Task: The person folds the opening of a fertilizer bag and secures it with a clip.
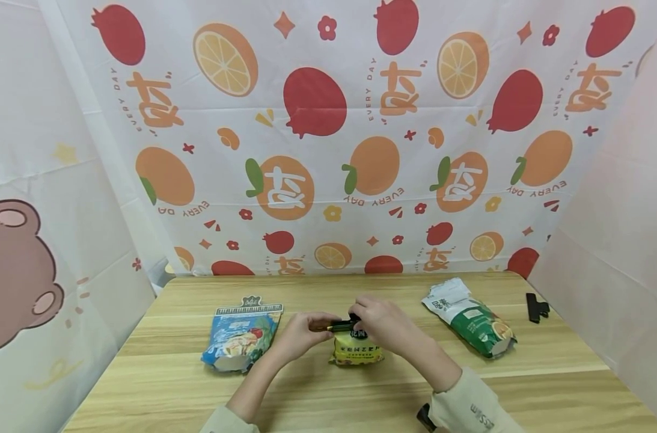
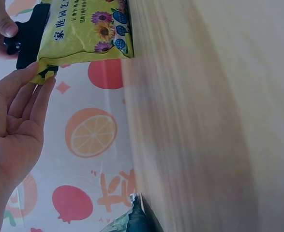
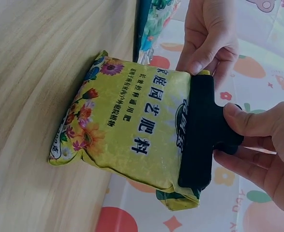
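Note:
In the middle of the table a yellow fertilizer bag point(image 1: 357, 353) with printed flowers stands upright, its top folded over. Across that fold lies a wide black clip point(image 3: 197, 135). My right hand point(image 1: 385, 325) pinches the clip's handle between thumb and fingers, seen closely in the right wrist view. On the other side, my left hand point(image 1: 301, 334) pinches the bag's folded top corner beside the clip's end, as the left wrist view shows. A folded flap of the bag sticks out past the clip's other end.
A blue bag point(image 1: 240, 343) with a grey clip point(image 1: 249, 308) across its top lies at the left. To the right are a green and white bag point(image 1: 474, 322) and a spare black clip point(image 1: 537, 308). Another black object point(image 1: 425, 416) sits by the right sleeve.

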Available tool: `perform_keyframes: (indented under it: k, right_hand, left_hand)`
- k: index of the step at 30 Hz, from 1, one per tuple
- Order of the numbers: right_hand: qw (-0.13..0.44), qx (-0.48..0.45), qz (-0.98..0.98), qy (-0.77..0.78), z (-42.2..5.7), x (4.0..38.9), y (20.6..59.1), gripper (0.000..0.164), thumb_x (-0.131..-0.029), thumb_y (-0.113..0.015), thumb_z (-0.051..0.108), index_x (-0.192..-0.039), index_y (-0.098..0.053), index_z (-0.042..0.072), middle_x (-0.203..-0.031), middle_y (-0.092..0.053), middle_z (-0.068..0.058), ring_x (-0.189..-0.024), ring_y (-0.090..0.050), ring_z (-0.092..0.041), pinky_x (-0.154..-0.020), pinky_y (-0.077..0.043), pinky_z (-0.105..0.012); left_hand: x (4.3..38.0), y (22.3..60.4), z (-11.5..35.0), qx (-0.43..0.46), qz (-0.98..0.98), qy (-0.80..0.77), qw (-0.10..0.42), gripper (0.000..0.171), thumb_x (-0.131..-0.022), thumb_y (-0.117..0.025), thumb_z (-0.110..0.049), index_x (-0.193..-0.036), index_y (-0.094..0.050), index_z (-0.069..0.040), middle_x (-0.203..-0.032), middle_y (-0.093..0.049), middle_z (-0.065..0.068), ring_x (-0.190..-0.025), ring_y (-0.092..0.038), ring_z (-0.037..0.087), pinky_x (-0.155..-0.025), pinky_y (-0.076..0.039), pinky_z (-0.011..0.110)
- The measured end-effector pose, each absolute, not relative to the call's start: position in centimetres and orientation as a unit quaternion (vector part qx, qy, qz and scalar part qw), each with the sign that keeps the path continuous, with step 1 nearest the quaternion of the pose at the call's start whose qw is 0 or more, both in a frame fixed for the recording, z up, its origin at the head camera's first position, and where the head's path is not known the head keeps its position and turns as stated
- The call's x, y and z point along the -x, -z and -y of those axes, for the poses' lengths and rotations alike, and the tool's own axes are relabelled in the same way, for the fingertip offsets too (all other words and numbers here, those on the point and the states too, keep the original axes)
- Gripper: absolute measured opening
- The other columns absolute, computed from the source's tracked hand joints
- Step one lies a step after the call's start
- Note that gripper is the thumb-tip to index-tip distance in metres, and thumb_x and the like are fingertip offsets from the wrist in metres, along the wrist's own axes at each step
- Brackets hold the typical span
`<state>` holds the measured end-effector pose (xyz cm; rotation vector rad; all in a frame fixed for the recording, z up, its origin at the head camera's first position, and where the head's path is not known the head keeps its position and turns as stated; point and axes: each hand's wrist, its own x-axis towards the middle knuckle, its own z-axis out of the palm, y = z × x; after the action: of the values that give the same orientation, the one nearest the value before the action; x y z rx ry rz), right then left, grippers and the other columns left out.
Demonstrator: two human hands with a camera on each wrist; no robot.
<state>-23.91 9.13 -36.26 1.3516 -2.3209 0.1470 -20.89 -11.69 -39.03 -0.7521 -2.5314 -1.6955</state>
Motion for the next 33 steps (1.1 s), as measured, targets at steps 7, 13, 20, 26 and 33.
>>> perform_keyframes:
  k: [7, 13, 20, 26, 33]
  right_hand:
    - [0.221, -0.493, 0.839, -0.062, -9.2, 23.9, 36.3, 0.018, -0.079, -0.074, 0.016, -0.093, -0.065, 0.007, -0.081, -0.052, 0.002, -0.068, -0.048, -0.008, -0.057, -0.043, -0.015]
    - [0.221, -0.493, 0.837, -0.088, -9.4, 23.9, 36.6, 0.024, -0.078, -0.074, 0.015, -0.098, -0.066, 0.005, -0.085, -0.055, 0.001, -0.07, -0.051, -0.009, -0.06, -0.045, -0.017]
    - [0.216, -0.488, 0.835, -0.134, -9.7, 23.9, 37.2, 0.027, -0.078, -0.074, 0.011, -0.102, -0.065, 0.004, -0.09, -0.056, -0.001, -0.074, -0.053, -0.01, -0.063, -0.047, -0.018]
    - [0.204, -0.478, 0.836, -0.175, -10.0, 24.0, 37.8, 0.03, -0.08, -0.072, 0.012, -0.109, -0.064, 0.004, -0.095, -0.057, -0.002, -0.079, -0.055, -0.01, -0.066, -0.048, -0.02]
    - [0.149, -0.452, 0.85, -0.227, -10.4, 24.0, 38.3, 0.04, -0.082, -0.07, 0.013, -0.12, -0.058, 0.005, -0.106, -0.059, -0.004, -0.092, -0.056, -0.013, -0.075, -0.049, -0.025]
  left_hand:
    - [20.5, 38.4, 11.6, 0.233, 0.808, 0.542, -0.004, 0.025, -0.083, -0.061, 0.009, -0.108, -0.063, 0.008, -0.108, -0.061, 0.023, -0.098, -0.059, 0.035, -0.074, -0.052, 0.027]
    - [21.9, 40.3, 11.9, 0.236, 0.804, 0.546, 0.001, 0.024, -0.084, -0.063, 0.005, -0.108, -0.065, 0.004, -0.108, -0.061, 0.021, -0.099, -0.059, 0.035, -0.074, -0.052, 0.028]
    - [22.8, 41.7, 12.2, 0.229, 0.812, 0.537, 0.004, 0.023, -0.085, -0.065, -0.005, -0.108, -0.067, -0.003, -0.11, -0.062, 0.016, -0.1, -0.06, 0.029, -0.076, -0.051, 0.027]
    - [22.7, 41.7, 12.1, 0.233, 0.814, 0.532, 0.006, 0.023, -0.086, -0.065, -0.006, -0.108, -0.066, -0.002, -0.109, -0.063, 0.016, -0.099, -0.06, 0.028, -0.076, -0.051, 0.027]
    - [22.8, 41.8, 12.1, 0.229, 0.815, 0.533, 0.006, 0.023, -0.085, -0.065, -0.006, -0.108, -0.067, -0.002, -0.108, -0.063, 0.015, -0.099, -0.06, 0.028, -0.075, -0.051, 0.027]
